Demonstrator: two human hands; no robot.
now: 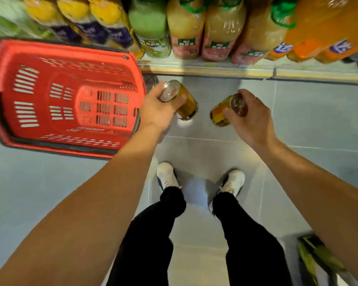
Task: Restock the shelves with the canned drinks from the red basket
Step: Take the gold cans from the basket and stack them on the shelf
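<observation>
Canned drinks: two gold-coloured metal cans, one per hand, both held over the grey tiled floor (298,112) in front of the bottom shelf. The left-hand gold can (186,104) is tilted, silver top toward the camera, with the left hand (157,110) wrapped round its upper body, thumb on the near side. The right-hand gold can (223,112) is also tilted, its end facing up, and the right hand (250,116) has fingers curled over that end with the thumb pressing the side. Both grips clamp firmly; no gap between fingers and can is visible.

The red plastic slotted basket (29,96) sits on the floor to the left, just beside the left hand. What shows of its inside holds no cans, so likely these two are the last of the stock, though the near wall hides part of it. One can in each hand halves the trips.

The pale shelf edge (215,72) runs across just beyond the cans. On it stand large juice bottles (221,34) and orange soda bottles (318,38), no cans, so the can slot is probably on a higher shelf, out of view. The person stands upright, white shoes (167,176) planted, looking down.
</observation>
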